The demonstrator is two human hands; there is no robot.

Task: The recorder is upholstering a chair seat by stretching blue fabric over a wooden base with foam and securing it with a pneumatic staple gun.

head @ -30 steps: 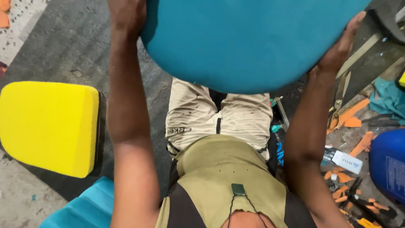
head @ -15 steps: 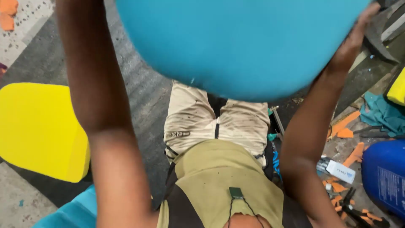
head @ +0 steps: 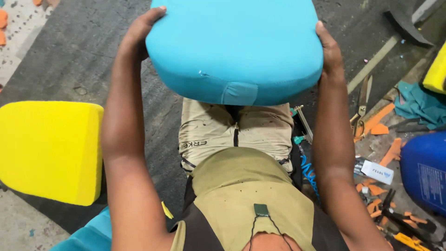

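I hold a thick turquoise fabric-covered cushion (head: 237, 46) out in front of me above my lap, its folded seam side facing down. My left hand (head: 139, 32) grips its left edge, fingers curled over the top. My right hand (head: 329, 51) presses against its right edge. Both arms stretch forward from the bottom of the view. Below the cushion show my khaki shorts (head: 232, 130) and olive shirt.
A yellow foam pad (head: 46, 151) lies on the floor at left, and another turquoise piece (head: 86, 234) at bottom left. At right are scissors (head: 362, 100), orange foam scraps (head: 385, 135), teal fabric (head: 420, 104), a blue container (head: 425, 169), a small white box (head: 376, 172) and hand tools.
The cushion has moved away from the camera and turned, so its whole outline and seamed underside now show. Both hands stay on its sides.
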